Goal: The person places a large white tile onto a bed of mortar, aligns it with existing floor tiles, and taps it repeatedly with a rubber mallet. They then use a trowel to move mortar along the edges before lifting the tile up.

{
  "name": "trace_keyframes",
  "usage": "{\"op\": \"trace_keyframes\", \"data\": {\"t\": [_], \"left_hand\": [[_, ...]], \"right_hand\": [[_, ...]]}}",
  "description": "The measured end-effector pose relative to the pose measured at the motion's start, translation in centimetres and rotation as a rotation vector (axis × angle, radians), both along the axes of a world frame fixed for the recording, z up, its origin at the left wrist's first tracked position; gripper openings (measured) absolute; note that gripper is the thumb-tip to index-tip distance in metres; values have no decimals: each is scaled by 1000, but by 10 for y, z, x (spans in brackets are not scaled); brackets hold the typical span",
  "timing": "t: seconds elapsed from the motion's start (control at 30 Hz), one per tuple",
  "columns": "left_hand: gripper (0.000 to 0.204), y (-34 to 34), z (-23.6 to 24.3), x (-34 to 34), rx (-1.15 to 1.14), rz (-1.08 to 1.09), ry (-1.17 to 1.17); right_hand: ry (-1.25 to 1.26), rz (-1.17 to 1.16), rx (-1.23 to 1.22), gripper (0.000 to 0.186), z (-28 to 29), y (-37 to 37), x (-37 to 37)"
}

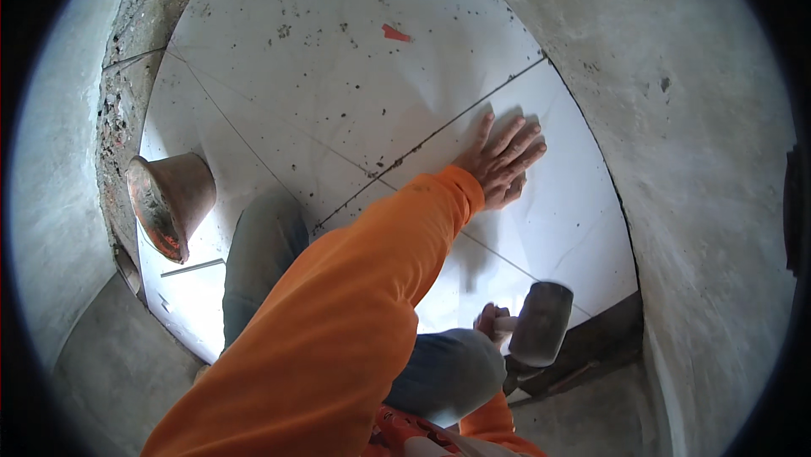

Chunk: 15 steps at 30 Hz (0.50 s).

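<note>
Bare grey walls close in at 3 o'clock (701, 187) and 9 o'clock (59, 187), clock centred on the head view. Between them: white tiled floor (321, 102), dark joints, dark crumbs scattered mostly from 11 to 1. Rough broken ledge (131, 77) along the left wall at 10.

Person is down low over the tiles, left knee (266, 242) at 8, right knee (460, 364) between 5 and 6. Orange sleeves on both arms.

Left hand (501, 161) at 2 o'clock: palm down, fingers spread toward 1–2, grasping nothing. It rests on the white tile (583, 195) that reaches to the right wall, just below the dark diagonal joint (456, 119).

Right hand (488, 322) at 5, beside the right knee, mostly hidden. Fingers closed round the light handle of the mallet (541, 323). Dark, blunt cylindrical head sits between 4 and 5, tipped slightly, near the tile's lower edge. Contact between head and tile: can't tell from this angle.

Dark untiled strip (604, 334) at 4, right by the mallet head.

Other bits: worn brownish bucket (190, 191) at 9 on the tiles, rim outward; can't tell if upright or leaning. Thin grey strip (194, 268) between 8 and 9, just below the bucket. Small red scrap (395, 33) at 12, well apart from both hands.
</note>
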<state>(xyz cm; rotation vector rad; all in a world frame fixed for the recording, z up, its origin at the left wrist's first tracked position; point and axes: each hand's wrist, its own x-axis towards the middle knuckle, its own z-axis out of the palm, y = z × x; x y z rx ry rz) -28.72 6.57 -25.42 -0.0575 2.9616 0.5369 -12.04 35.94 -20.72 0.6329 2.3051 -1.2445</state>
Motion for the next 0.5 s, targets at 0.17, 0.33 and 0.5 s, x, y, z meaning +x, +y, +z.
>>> {"op": "trace_keyframes", "data": {"t": [0.17,0.33,0.5], "left_hand": [[55,7,-4,2,14,36,79],[53,-3,-8,3,-23,58,61],[52,-11,0,3,39,128,-20]], "right_hand": [[29,253,184,21,-8,-2,-8],[-264,412,145,25,-1,-21,-33],[-212,68,13,24,-2,11,-14]]}}
